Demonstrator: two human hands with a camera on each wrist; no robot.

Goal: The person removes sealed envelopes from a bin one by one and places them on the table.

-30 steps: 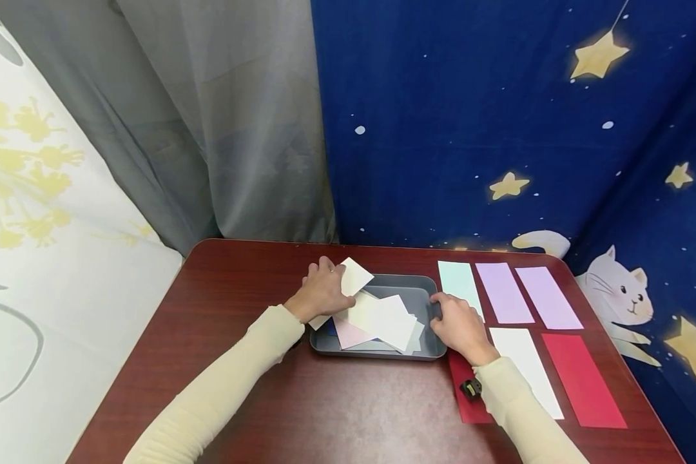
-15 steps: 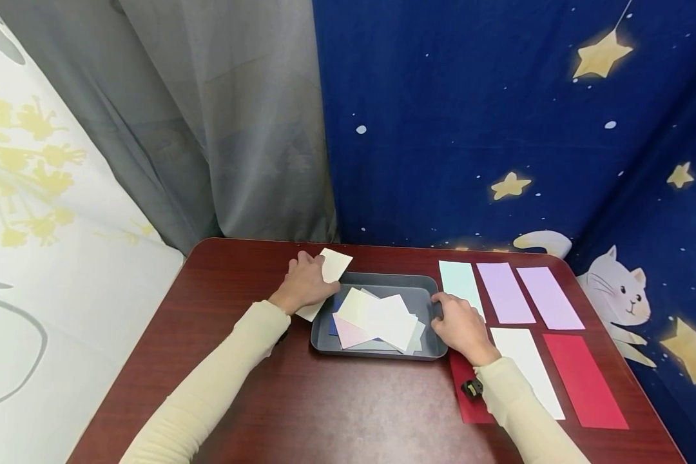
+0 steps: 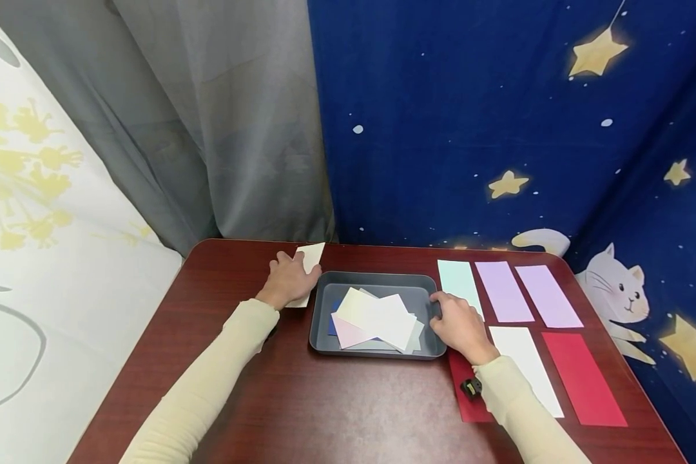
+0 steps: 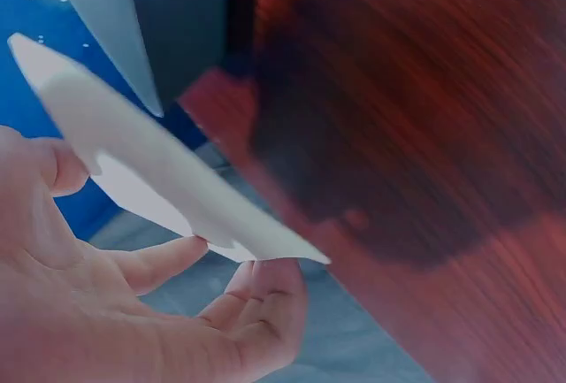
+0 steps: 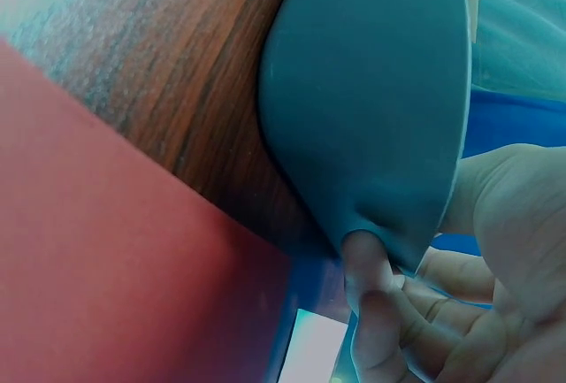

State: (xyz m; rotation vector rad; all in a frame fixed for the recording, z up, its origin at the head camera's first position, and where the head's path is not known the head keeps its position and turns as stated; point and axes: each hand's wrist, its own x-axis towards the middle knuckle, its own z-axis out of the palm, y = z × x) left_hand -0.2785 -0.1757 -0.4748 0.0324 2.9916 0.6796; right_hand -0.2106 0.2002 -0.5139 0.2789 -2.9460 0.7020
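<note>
My left hand (image 3: 290,278) holds a cream paper card (image 3: 312,258) just beyond the tray's left end. In the left wrist view the card (image 4: 141,144) is tilted off the table, between thumb and fingers. A grey rectangular tray (image 3: 320,322) lies in the middle of the table. Inside it overlap a pale yellow card (image 3: 356,308), a white card (image 3: 397,322), a pink card (image 3: 350,333) and bits of blue and grey ones. At the tray's right end, my right hand (image 3: 463,327) pinches the wall; the right wrist view shows fingertips against the tray's outside (image 5: 371,82).
Right of the tray, paper strips lie in two rows: mint (image 3: 458,283), lilac (image 3: 503,291) and another lilac (image 3: 548,296) behind; dark red (image 3: 466,403), white (image 3: 524,367) and red (image 3: 582,380) in front. Curtains (image 3: 267,129) hang behind the brown table (image 3: 348,412).
My left hand has carried the cream card leftward, from over the tray to beside it, above the table. The right hand and the tray have stayed in place.
</note>
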